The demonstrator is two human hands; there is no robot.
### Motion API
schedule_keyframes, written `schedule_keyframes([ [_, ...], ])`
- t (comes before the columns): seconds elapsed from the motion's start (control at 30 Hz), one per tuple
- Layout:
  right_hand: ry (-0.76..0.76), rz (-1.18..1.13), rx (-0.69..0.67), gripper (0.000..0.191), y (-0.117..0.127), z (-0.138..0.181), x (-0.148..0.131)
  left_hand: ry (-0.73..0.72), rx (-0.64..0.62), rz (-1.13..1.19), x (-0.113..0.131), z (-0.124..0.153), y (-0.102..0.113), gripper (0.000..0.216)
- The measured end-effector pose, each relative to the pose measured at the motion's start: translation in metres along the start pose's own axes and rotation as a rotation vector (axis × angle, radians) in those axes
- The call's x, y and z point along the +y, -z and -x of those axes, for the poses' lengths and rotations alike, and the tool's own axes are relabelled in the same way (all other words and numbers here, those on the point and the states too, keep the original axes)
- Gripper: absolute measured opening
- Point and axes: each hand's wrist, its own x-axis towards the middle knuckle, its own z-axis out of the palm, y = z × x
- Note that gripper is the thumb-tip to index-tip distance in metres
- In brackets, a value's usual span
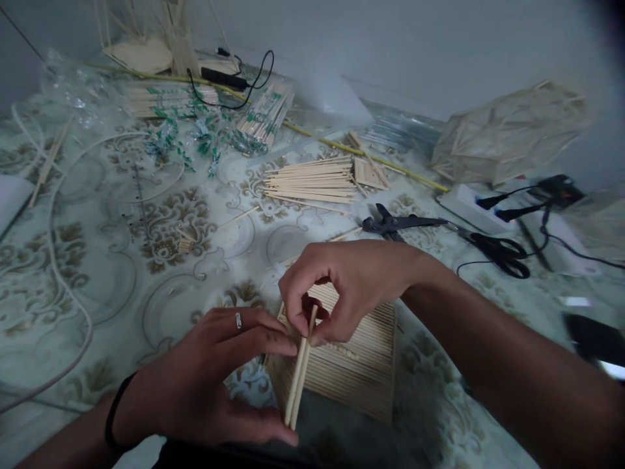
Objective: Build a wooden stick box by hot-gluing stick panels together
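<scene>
My right hand (342, 283) pinches the upper ends of two thin bamboo sticks (299, 378) between thumb and fingers. My left hand (219, 378), with a ring on one finger and a black band at the wrist, grips the same sticks lower down, its forefinger and thumb pressed against them. The sticks stand tilted over the left edge of a flat panel of glued sticks (356, 365) that lies on the patterned cloth (161, 228) under both hands.
A loose bundle of sticks (312, 179) lies further back, with black pliers (390, 223) and black scissors (498, 249) to the right. A stick-frame lantern shape (508, 133), a white power strip (476, 205) with cables, and packs of sticks (263, 117) sit behind. White cord (53, 260) loops at left.
</scene>
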Motion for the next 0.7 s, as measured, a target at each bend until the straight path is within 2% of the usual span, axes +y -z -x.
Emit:
schedule_keyframes([
  [0.1,-0.013,0.033,0.055,0.014,0.0,0.009,-0.008,0.024,-0.028,0.008,0.0,0.001,-0.001,0.059],
  [0.2,0.021,0.101,0.218,0.015,-0.004,0.036,-0.019,0.07,-0.045,0.008,0.0,0.002,0.0,0.071],
  [0.3,0.052,0.161,0.561,0.012,-0.025,0.071,-0.022,0.08,-0.047,-0.005,0.0,0.005,0.001,0.084],
  [0.4,0.026,0.196,0.956,0.012,-0.066,0.092,-0.011,0.09,-0.047,-0.034,0.001,0.007,0.002,0.084],
  [0.43,0.012,0.179,1.056,0.011,-0.081,0.094,-0.005,0.096,-0.049,-0.05,0.001,0.008,0.003,0.083],
  [0.53,0.004,0.106,1.237,0.011,-0.12,0.087,0.013,0.081,-0.048,-0.078,0.001,0.009,0.002,0.081],
  [0.6,0.006,0.064,1.314,0.011,-0.136,0.078,0.021,0.057,-0.04,-0.069,-0.001,0.009,0.002,0.08],
  [0.7,0.024,0.023,1.357,0.01,-0.147,0.069,0.026,0.048,-0.031,-0.059,-0.002,0.009,0.002,0.077],
])
